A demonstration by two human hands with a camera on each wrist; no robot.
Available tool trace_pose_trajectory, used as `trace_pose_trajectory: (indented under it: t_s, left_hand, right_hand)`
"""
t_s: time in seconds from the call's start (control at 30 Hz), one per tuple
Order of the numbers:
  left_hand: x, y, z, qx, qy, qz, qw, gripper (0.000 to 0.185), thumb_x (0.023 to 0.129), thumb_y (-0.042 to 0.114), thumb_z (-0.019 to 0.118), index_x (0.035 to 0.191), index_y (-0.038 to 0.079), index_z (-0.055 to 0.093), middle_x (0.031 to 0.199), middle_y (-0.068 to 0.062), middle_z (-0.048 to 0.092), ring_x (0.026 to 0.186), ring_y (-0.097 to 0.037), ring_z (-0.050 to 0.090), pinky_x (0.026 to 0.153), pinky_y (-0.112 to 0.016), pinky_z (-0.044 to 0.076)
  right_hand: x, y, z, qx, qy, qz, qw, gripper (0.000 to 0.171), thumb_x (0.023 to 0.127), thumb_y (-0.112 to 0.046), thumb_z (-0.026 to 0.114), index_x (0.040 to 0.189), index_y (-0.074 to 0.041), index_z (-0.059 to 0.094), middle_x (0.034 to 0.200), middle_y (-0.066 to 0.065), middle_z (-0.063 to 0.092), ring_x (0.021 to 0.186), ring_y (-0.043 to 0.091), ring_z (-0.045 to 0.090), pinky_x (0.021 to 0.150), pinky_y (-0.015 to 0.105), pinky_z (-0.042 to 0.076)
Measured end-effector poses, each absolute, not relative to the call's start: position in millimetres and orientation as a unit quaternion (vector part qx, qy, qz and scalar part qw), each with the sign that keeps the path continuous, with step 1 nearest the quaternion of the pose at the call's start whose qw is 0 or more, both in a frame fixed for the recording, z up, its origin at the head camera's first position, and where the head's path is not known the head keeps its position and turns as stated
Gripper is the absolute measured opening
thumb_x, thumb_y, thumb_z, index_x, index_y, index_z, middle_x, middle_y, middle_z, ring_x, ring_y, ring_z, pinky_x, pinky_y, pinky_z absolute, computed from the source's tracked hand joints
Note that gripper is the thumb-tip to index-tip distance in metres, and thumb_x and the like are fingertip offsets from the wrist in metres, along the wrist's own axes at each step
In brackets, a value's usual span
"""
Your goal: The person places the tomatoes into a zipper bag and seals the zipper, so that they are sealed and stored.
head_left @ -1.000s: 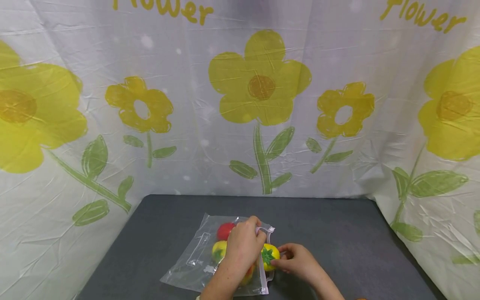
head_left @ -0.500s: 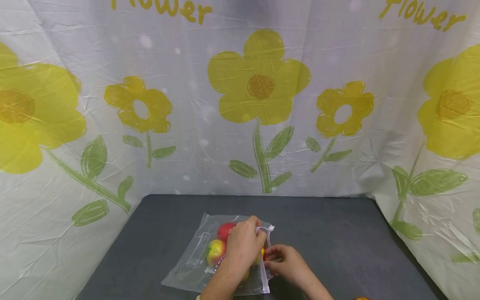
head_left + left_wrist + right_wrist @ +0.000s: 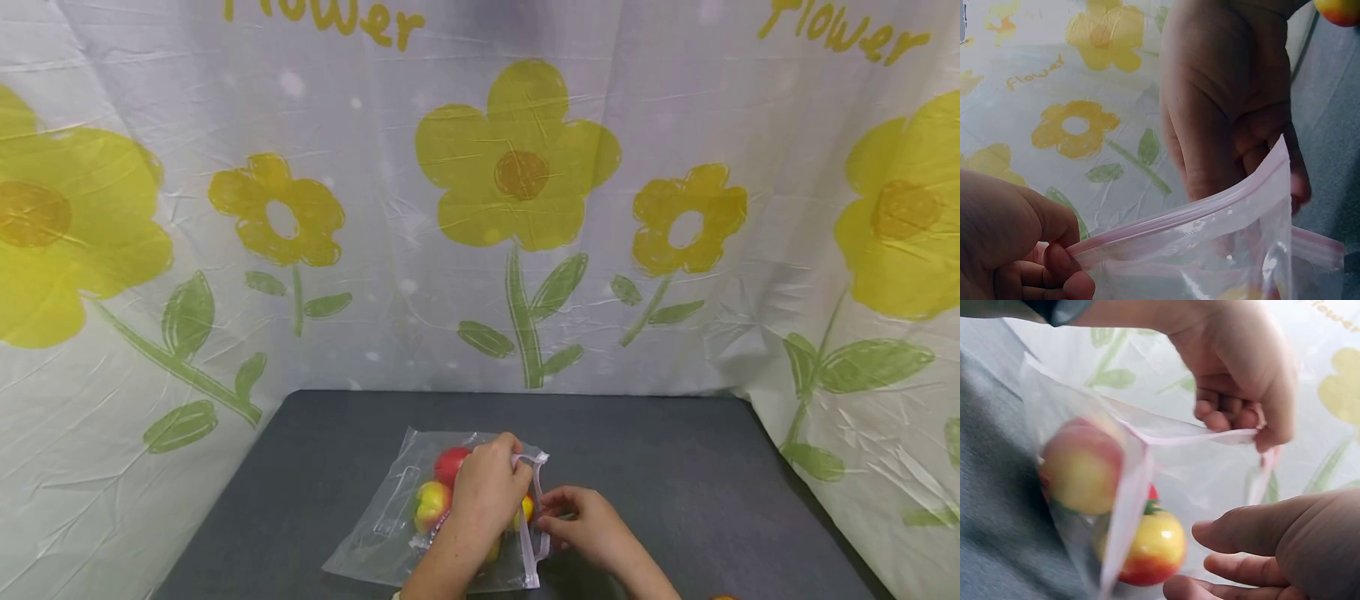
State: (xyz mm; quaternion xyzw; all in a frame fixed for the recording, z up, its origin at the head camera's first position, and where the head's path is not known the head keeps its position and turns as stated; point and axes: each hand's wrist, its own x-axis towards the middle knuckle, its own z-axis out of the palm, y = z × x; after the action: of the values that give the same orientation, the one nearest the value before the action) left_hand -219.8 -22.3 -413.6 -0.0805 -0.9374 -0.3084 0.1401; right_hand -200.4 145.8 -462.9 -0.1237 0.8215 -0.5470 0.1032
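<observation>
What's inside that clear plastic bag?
The clear bag holds toy fruit: a red one and a yellow-red apple. The left hand, pinching its rim, covers more fruit, so the count is unclear.

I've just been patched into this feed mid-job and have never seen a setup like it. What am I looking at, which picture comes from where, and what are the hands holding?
There is no machine here: a person works with two bare hands and wears three cameras. The wide picture comes from a camera on the head, looking forward and down. The two close pictures come from cameras on the wrists, each looking at its own hand's work.

On the dark grey table lies a clear zip bag with toy fruit inside; red and yellow-red pieces show through the plastic. Behind hangs a white sheet printed with yellow flowers.

The left hand pinches the bag's pink zip strip and holds the mouth open. The right hand is at the opening with loosely bent fingers; I see nothing gripped in it. Another fruit lies outside the bag.
</observation>
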Motion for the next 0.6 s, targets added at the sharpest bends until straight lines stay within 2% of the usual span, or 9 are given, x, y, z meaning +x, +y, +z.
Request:
trace_pose_trajectory:
  t_s: [0.2,0.37,0.6]
  left_hand:
    - [-217,-20,-415,-0.082,-0.939,-0.308,0.132,0.021,0.077,0.022,0.068,0.095,0.011,0.066,0.066,0.003,0.057,0.053,-0.013,0.050,0.054,-0.029,0.044]
    - [-218,-20,-417,-0.097,-0.935,-0.305,0.154,0.019,0.077,0.020,0.065,0.093,0.010,0.066,0.065,0.003,0.057,0.052,-0.014,0.048,0.054,-0.030,0.043]
    - [-220,-24,-415,-0.091,-0.936,-0.308,0.143,0.020,0.077,0.020,0.065,0.095,0.011,0.066,0.066,0.004,0.056,0.054,-0.014,0.048,0.055,-0.030,0.044]
  right_hand:
    - [-194,166,-452,-0.098,0.830,-0.540,0.104,0.041,0.082,-0.025,0.072,0.107,0.006,0.061,0.096,0.011,0.066,0.076,0.026,0.066,0.062,0.035,0.053]
    - [-183,181,-446,-0.064,0.867,-0.488,0.079,0.042,0.080,-0.037,0.072,0.103,-0.003,0.065,0.098,0.005,0.066,0.077,0.019,0.065,0.064,0.034,0.052]
    - [-161,206,-445,0.023,0.903,-0.425,0.056,0.040,0.076,-0.040,0.074,0.102,-0.010,0.066,0.098,0.001,0.065,0.080,0.016,0.062,0.067,0.036,0.051]
